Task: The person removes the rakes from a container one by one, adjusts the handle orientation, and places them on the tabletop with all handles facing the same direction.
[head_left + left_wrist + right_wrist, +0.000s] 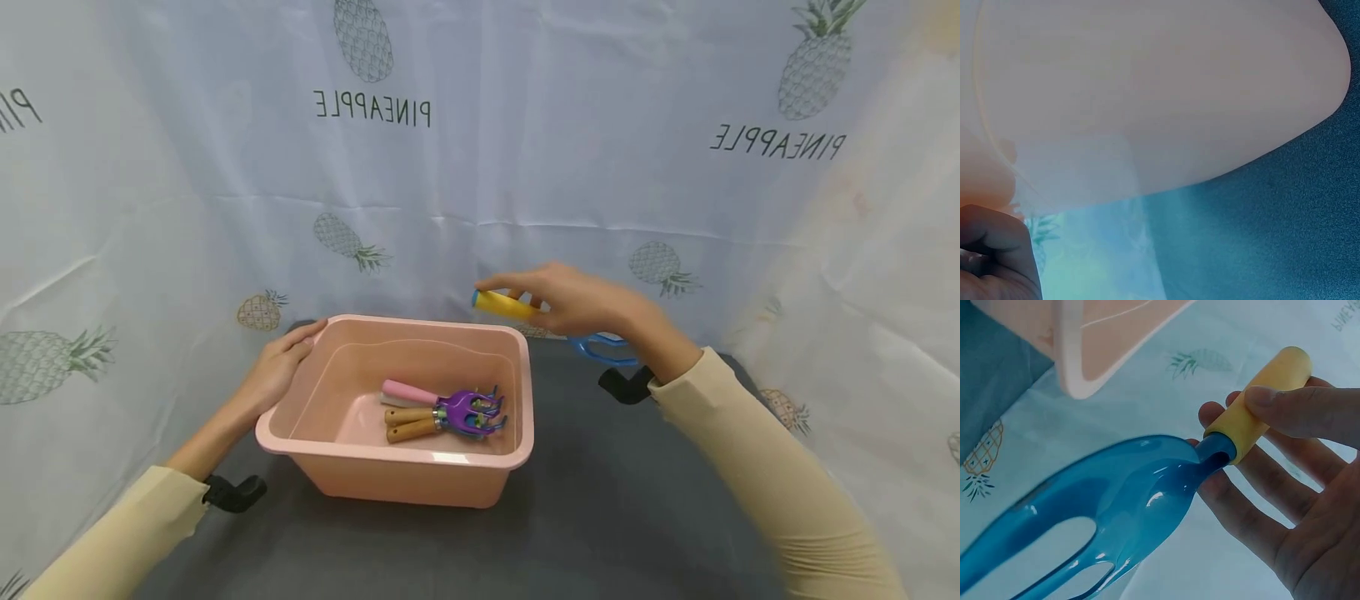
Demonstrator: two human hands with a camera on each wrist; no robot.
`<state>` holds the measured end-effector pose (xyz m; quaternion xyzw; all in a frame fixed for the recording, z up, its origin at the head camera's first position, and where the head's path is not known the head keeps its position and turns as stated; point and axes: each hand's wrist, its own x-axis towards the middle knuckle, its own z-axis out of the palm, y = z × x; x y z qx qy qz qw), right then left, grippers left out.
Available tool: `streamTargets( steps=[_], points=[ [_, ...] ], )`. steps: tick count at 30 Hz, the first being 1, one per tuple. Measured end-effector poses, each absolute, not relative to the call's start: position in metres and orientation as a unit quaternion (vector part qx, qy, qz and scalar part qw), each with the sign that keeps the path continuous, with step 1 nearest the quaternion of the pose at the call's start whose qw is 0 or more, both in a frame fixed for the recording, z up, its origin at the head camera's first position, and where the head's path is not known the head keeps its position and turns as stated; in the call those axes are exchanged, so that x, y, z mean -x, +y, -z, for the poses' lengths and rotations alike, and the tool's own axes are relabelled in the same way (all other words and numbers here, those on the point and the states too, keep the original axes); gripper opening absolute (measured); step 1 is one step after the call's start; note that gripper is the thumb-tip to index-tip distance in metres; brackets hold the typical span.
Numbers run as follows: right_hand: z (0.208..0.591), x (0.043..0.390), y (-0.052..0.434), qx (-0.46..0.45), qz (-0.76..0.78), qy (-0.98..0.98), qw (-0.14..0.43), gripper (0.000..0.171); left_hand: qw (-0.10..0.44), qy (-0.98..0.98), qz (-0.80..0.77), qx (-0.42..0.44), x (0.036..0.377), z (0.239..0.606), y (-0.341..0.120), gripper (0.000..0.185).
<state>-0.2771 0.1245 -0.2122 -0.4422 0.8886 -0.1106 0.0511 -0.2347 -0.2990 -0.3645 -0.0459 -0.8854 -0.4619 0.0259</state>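
My right hand [581, 298] holds a hand fork by its yellow handle [504, 306], up above the table, just beyond the basin's right back corner. In the right wrist view, thumb and fingers pinch the handle, and the fork's blue slotted head [1141, 481] extends away to the lower left. A pink plastic basin [405, 475] stands on the table, its left rim gripped by my left hand [276, 371]. Inside the basin lie several small garden tools, with wooden handles [411, 429], a pink handle [408, 392] and a purple fork head [467, 410] on top.
The table has a dark grey cover [600, 492]. A pale curtain [510, 167] printed with pineapples hangs behind and along both sides. Black straps [234, 493] sit on both wrists.
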Motion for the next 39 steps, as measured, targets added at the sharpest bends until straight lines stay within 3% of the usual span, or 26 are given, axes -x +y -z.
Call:
streamTargets(
  steps=[39],
  points=[
    [0.246, 0.294, 0.201, 0.399, 0.085, 0.912, 0.047, 0.070, 0.025, -0.886, 0.461, 0.038, 0.235, 0.365, -0.297, 0.053]
  ],
)
